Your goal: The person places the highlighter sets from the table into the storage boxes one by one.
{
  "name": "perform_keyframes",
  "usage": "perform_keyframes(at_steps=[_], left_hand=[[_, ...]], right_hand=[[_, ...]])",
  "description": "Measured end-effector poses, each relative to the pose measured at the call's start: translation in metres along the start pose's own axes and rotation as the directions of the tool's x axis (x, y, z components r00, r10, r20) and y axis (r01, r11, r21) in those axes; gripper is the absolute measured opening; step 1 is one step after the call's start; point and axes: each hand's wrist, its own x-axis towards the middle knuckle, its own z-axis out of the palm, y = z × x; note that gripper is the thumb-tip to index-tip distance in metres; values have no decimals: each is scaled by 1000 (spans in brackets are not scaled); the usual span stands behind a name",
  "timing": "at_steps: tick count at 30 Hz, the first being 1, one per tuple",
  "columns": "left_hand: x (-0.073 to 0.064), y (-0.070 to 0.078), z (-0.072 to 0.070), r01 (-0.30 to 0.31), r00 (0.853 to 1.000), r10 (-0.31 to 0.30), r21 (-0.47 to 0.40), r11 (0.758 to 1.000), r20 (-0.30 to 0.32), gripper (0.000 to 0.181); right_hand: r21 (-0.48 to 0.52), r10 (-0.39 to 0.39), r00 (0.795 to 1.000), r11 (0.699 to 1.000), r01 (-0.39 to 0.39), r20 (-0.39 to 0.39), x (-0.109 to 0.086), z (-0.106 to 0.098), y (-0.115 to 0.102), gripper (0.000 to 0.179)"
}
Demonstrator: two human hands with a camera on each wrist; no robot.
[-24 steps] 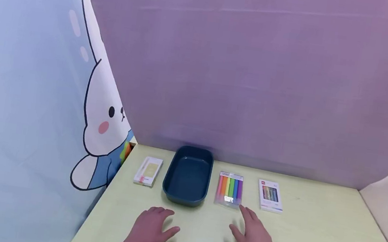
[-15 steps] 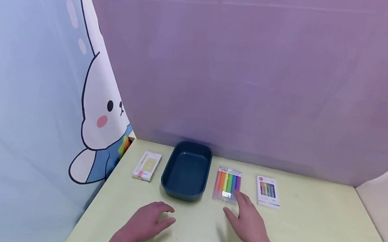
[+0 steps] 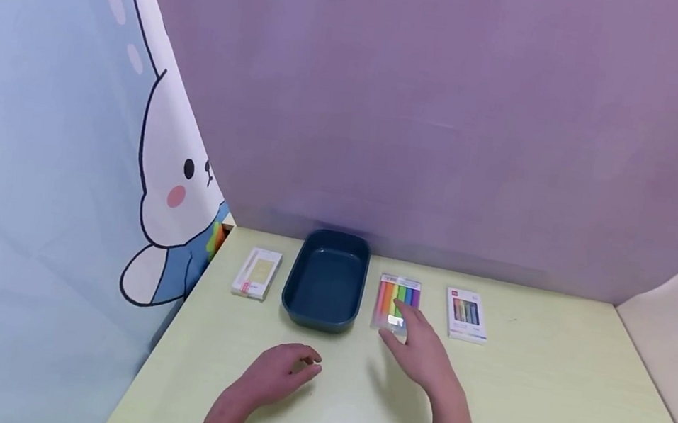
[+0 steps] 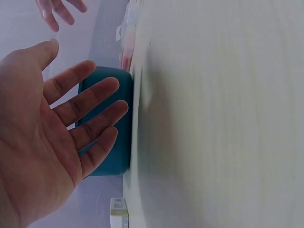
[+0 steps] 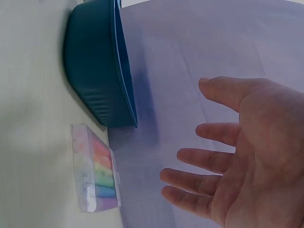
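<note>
My right hand (image 3: 419, 347) hovers over the near end of a clear pack of rainbow-coloured markers (image 3: 387, 296), its fingers spread and nothing held. In the right wrist view the pack of markers (image 5: 97, 175) lies flat, apart from the fingers. My left hand (image 3: 279, 375) hangs above the table in front of a dark blue-green rectangular bin (image 3: 319, 323). The left wrist view shows the left palm bare with relaxed fingers, the bin (image 4: 107, 161) behind them.
Left of the bin lies a white box with a yellowish panel (image 3: 256, 273). Right of the markers is a white box with a picture of coloured sticks (image 3: 465, 315). A purple cloth (image 3: 450, 147) hangs along the table's back edge, with a patterned curtain (image 3: 54, 131) at left.
My right hand has reached forward and left, from beside the marker pack to over its near end. The left hand has shifted slightly, and the head view has tilted down a little.
</note>
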Motion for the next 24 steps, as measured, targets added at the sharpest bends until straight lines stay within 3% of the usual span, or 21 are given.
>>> perform_keyframes(at_steps=[8,14,24], left_hand=[[2,1,12,-4,1000,7,-109,994,27,32],[7,5,15,-37,999,39,-164,986,9,33],[5,10,16,27,995,5,-307,951,103,31]], right_hand=[[116,-52,999,992,52,-5,26,11,-4,65],[68,-60,998,996,61,-17,43,10,-13,62],[-3,-77,996,997,77,-43,64,24,-4,60]])
